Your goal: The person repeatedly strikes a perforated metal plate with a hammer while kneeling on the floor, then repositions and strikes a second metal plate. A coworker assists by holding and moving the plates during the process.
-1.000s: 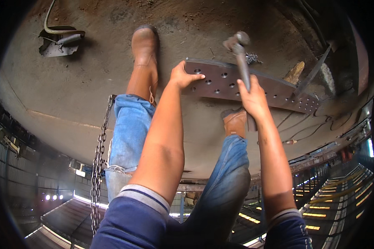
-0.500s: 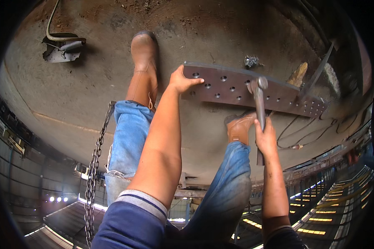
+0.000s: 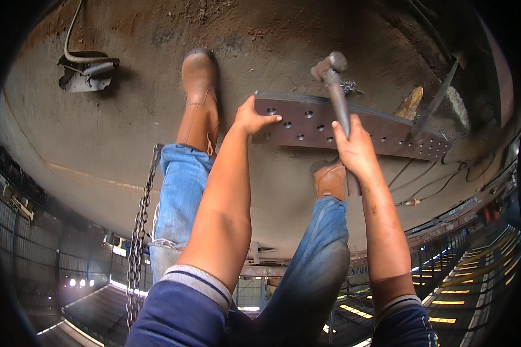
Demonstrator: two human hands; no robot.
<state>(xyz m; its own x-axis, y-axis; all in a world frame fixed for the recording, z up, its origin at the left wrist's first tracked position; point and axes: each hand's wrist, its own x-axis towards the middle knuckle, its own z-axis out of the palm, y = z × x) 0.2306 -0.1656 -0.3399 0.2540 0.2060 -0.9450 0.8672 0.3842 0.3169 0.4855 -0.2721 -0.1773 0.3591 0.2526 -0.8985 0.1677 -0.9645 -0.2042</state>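
Note:
A long steel plate (image 3: 312, 134) drilled with several round holes slants across the floor in front of me, propped on its edge. My left hand (image 3: 255, 118) grips its left end, thumb over the near face and the other fingers hidden behind. A hammer (image 3: 340, 101) with a rusty, rounded head is in my right hand (image 3: 355, 147), which wraps round the metal handle. The hammer head is raised beyond the plate's upper edge, and its handle crosses in front of the holes.
A chain (image 3: 139, 231) hangs at my left knee. Farther left lies a torn metal piece (image 3: 85, 75) with a hose over it. Behind the plate are a clump of metal shavings (image 3: 348, 87), a yellowish block (image 3: 410, 103) and an upright metal blade (image 3: 440, 98). Cables (image 3: 428, 188) lie at right.
My right hand has lifted the hammer up and to the left, away from the plate's face. My left hand keeps its hold on the plate's end.

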